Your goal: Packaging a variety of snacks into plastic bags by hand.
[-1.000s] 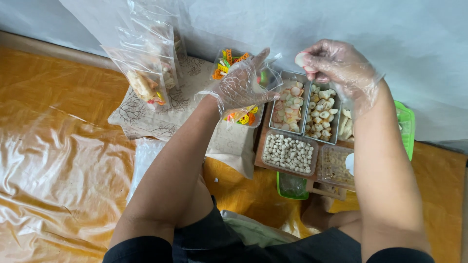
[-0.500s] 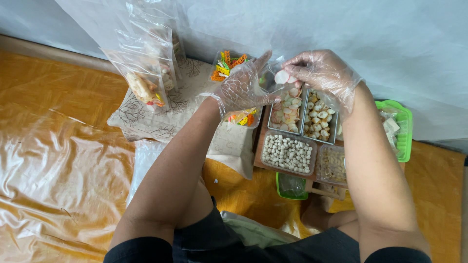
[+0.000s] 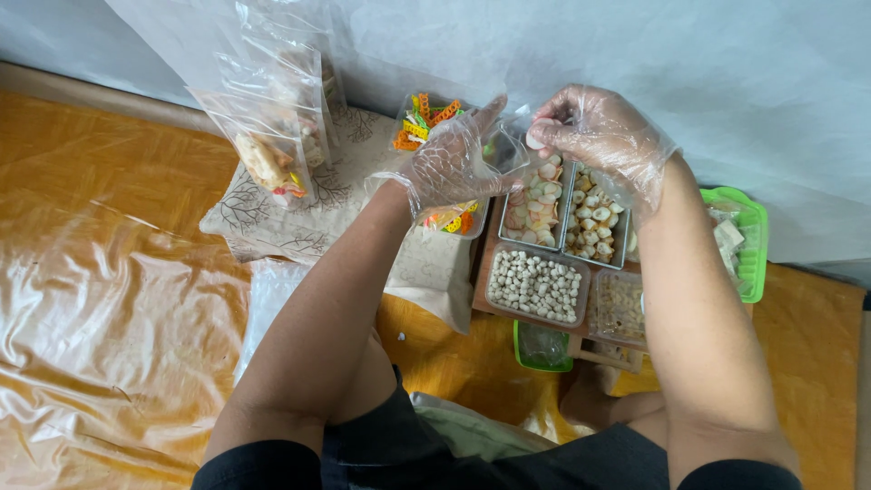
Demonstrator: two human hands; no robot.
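Left hand [image 3: 454, 168] (gloved) pinches clear bag [image 3: 504, 145] open, frame centre-top; right hand [image 3: 599, 136] fingers closed on pale snack piece [image 3: 537, 138] above trays [image 3: 567, 213].

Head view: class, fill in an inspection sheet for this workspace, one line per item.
Surface: orange plastic sheet on the floor, patterned paper laid over it.
Job's things: small clear bag; pale round snack piece; trays of pale snacks.
Clutter: filled bags standing at left, tub of coloured pieces, green basket.
Grippers: both gloved; left hand holds the bag, right hand pinches the piece at its mouth.
Cables: nothing seen.
Surroundings: white sheet behind.
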